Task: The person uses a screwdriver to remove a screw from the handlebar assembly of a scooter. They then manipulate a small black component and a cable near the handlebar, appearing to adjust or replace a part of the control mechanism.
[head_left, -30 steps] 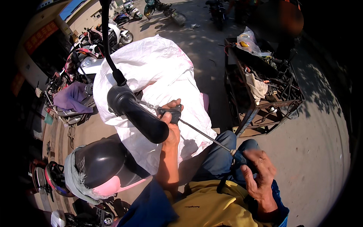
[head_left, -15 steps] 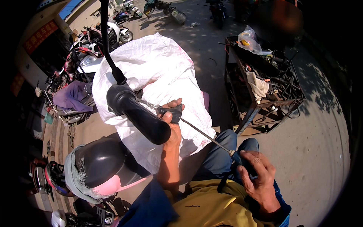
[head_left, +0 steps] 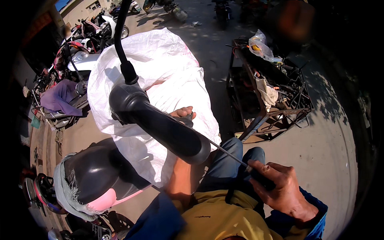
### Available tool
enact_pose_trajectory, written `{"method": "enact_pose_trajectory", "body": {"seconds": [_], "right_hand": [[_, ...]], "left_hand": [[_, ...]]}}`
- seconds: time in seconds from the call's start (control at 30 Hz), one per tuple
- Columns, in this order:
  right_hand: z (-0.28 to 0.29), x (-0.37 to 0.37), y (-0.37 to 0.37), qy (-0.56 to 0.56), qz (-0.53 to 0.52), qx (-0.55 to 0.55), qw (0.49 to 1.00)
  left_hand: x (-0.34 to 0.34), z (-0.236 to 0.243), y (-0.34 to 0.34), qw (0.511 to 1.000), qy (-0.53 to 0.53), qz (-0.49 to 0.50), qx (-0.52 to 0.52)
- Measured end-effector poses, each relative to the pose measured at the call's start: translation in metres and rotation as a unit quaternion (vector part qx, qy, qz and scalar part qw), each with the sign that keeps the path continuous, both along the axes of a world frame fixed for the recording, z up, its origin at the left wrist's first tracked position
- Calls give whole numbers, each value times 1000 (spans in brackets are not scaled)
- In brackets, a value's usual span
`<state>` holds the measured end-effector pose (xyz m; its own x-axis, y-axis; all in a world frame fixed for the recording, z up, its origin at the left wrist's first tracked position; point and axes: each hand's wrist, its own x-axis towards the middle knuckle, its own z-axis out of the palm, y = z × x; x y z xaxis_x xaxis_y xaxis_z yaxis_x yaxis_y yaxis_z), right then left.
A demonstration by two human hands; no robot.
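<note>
My right hand (head_left: 285, 188) is wrapped round the dark handle of a screwdriver (head_left: 227, 152). Its long metal shaft slants up and left toward my left hand (head_left: 182, 113). That hand is closed on a small black part (head_left: 186, 119), of which only a bit shows. A black handlebar grip (head_left: 166, 126) crosses in front, hiding most of the left hand and the screwdriver's tip. Behind the hands, a white woven sack (head_left: 172, 60) drapes over the front of the scooter.
At the right stands a rusty metal cart (head_left: 256, 128) loaded with tools, a rag (head_left: 267, 94) and a plastic bag (head_left: 260, 44). Rising from the handlebar is a black mirror stem (head_left: 121, 36). A black-and-pink scooter part (head_left: 100, 172) lies lower left; parked scooters (head_left: 80, 60) line the left side.
The view has shifted, so the handlebar grip now covers more of the left hand and the black part. My right hand has moved right and down, its fingers closer round the screwdriver handle.
</note>
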<state>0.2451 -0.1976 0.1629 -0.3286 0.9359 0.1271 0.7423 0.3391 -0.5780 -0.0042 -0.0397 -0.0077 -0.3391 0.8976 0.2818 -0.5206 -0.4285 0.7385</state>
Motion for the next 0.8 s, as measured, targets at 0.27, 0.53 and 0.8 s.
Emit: {"method": "enact_pose_trajectory", "body": {"seconds": [0.27,0.53,0.8], "right_hand": [[-11,14,5,-293,137,263,909],[17,1,19,175,-109,-351,913],[0,13,16,-261,169,322,894]], "left_hand": [[-12,-26,7,979,-26,-105,170],[-1,-14,-3,990,-32,-76,116],[-1,-9,-2,985,127,46,103]]}}
